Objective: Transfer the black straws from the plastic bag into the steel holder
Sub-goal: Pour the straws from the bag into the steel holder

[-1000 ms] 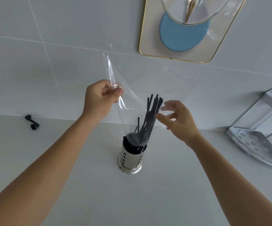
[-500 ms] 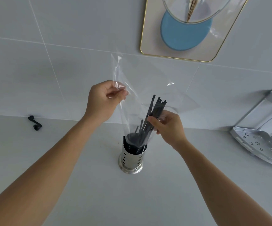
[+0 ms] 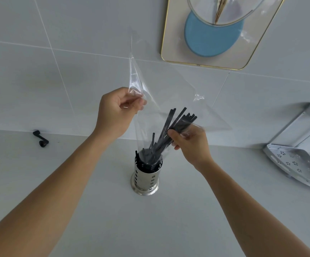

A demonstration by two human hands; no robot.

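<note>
A perforated steel holder (image 3: 146, 179) stands upright on the white counter. A clear plastic bag (image 3: 180, 89) hangs mouth-down over it, its lower end inside the holder's rim. Several black straws (image 3: 169, 130) lean out of the holder to the upper right, still inside the bag. My left hand (image 3: 117, 112) pinches the bag's upper left edge above the holder. My right hand (image 3: 189, 141) is closed on the bundle of straws through the plastic, just right of the holder's top.
A small black handle-like object (image 3: 41, 139) lies at the wall's foot on the left. A metal corner shelf (image 3: 297, 162) sits at the right. A gold-rimmed tray with a blue disc (image 3: 213, 36) leans on the tiled wall above.
My right hand went from open beside the straws to closed on them through the bag. The bag's top has lifted and spread higher against the wall.
</note>
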